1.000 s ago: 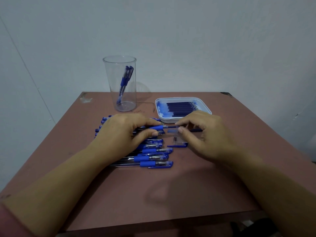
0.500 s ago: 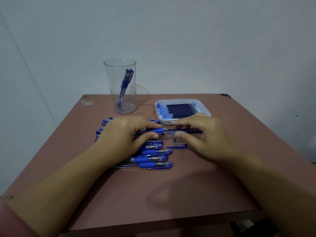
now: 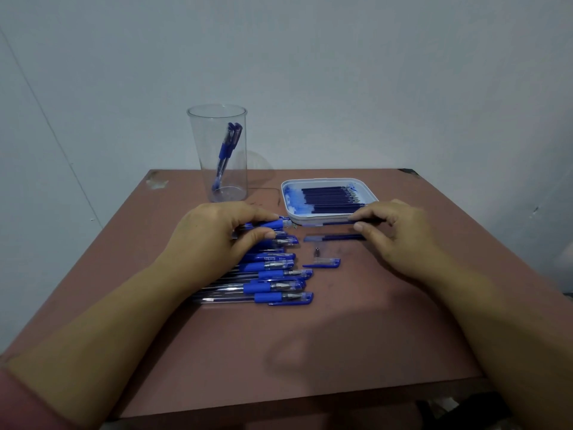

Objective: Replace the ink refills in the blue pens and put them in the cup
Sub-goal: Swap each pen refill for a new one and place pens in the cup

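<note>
Your left hand (image 3: 217,240) is closed round a pen (image 3: 269,224), thumb and fingers curled onto its blue grip, front end pointing right. It's held just above the far end of the row (image 3: 273,274) of pens. Your right hand (image 3: 400,234) pinches a dark refill (image 3: 350,222) between thumb and forefinger, level with the pen and in line with it. The refill's left end blurs into the tray's front wall, so I can't tell whether it's in the barrel or out.

Just nearer you, a second refill (image 3: 335,237) lies flat on the table (image 3: 310,352), pale end to the left. Below that sits a small metal tip (image 3: 317,251), and beside it a blue cap (image 3: 322,262), both loose on the table.

The row lies under and in front of your left hand, the pens side by side, capped ends to the right.

Now the containers. The clear cup (image 3: 217,156) stands upright at the far left of the table, with two pens (image 3: 228,147) leaning inside, resting on the bottom. The white tray (image 3: 286,200) sits to the cup's right, just behind your right hand. It holds a bundle of dark refills (image 3: 328,198) laid lengthwise, with blue ink smeared at its left end.
</note>
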